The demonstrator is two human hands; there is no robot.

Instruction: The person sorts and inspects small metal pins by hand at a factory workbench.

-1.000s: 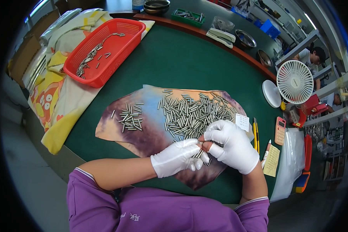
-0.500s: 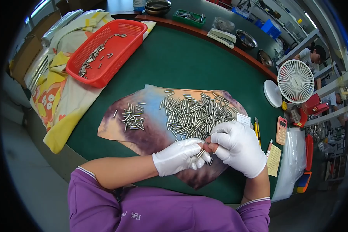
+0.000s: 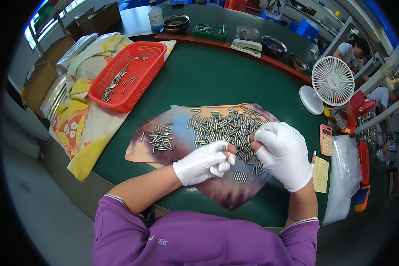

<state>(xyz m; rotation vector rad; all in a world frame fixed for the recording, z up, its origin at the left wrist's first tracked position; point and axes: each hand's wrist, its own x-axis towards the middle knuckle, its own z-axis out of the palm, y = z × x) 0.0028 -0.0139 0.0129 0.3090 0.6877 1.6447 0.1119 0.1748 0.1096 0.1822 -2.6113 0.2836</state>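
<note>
A mottled purple and blue cloth [image 3: 181, 133] lies on the green table [image 3: 208, 80]. On it sit a large heap of small metal pins [image 3: 221, 126], a smaller heap [image 3: 160, 138] to the left and a short row of pins [image 3: 240, 176] near me. My left hand [image 3: 204, 162], in a white glove, is curled with its fingertips pinched at the heap's near edge. My right hand [image 3: 283, 153], also gloved, is curled beside it, fingertips almost touching the left ones. Whether either hand pinches a pin is hidden by the fingers.
A red plastic basket [image 3: 128, 73] with several pins stands at the back left on a yellow patterned cloth [image 3: 82, 128]. A white desk fan [image 3: 330, 84], a pink calculator [image 3: 326, 139], a yellow note [image 3: 320, 174] and a clear bag [image 3: 346, 175] are on the right. Bowls and a stapler line the far edge.
Both hands have shifted slightly up toward the big pin heap and stay close together. A short row of pins now shows on the cloth below them.
</note>
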